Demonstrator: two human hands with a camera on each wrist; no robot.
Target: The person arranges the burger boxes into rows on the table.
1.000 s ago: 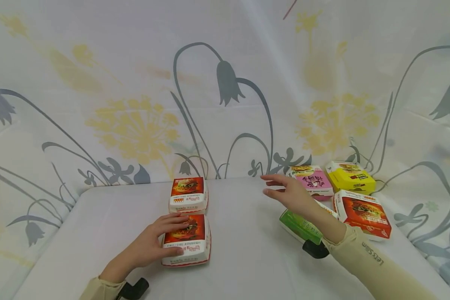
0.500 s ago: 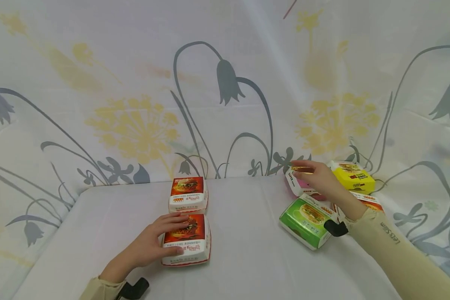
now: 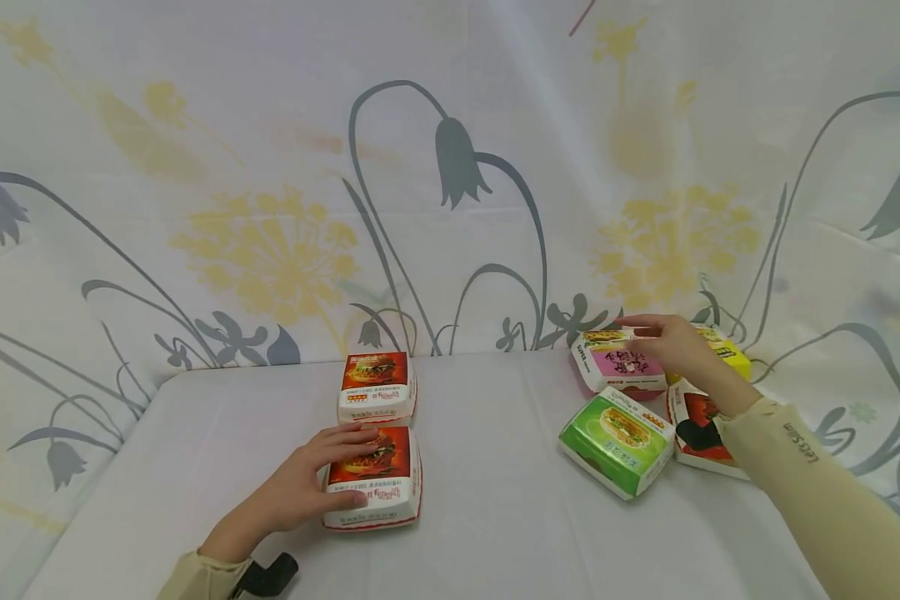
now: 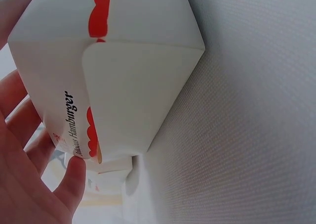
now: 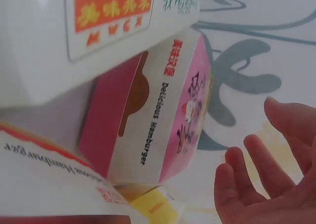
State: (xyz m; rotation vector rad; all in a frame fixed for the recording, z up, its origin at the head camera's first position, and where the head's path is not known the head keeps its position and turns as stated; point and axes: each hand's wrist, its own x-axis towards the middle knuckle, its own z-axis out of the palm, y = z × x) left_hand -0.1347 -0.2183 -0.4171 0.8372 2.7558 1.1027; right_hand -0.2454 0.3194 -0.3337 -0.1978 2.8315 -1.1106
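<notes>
My left hand (image 3: 285, 492) rests on the left part of a red-and-white hamburger box (image 3: 390, 492), fingers over its top and thumb near the front edge. In the left wrist view, spread fingers touch this box (image 4: 133, 85). Behind it stands a similar red-and-white box (image 3: 377, 387). On the right side, my right hand (image 3: 675, 354) hovers over the pink hamburger box (image 3: 617, 367) and the yellow box (image 3: 729, 357), partly covering both. The right wrist view shows its loosely bent fingers apart from the pink box (image 5: 148, 115), holding nothing.
A green hamburger box (image 3: 618, 442) lies at an angle in front of the pink one. Beside it is another red box (image 3: 696, 407), partly behind my right wrist. The white-covered table (image 3: 495, 475) ends at a flower-printed curtain (image 3: 450, 275).
My right hand has moved right, from left of the pink box to above the pink and yellow boxes, uncovering the green box. My left hand has stayed in place.
</notes>
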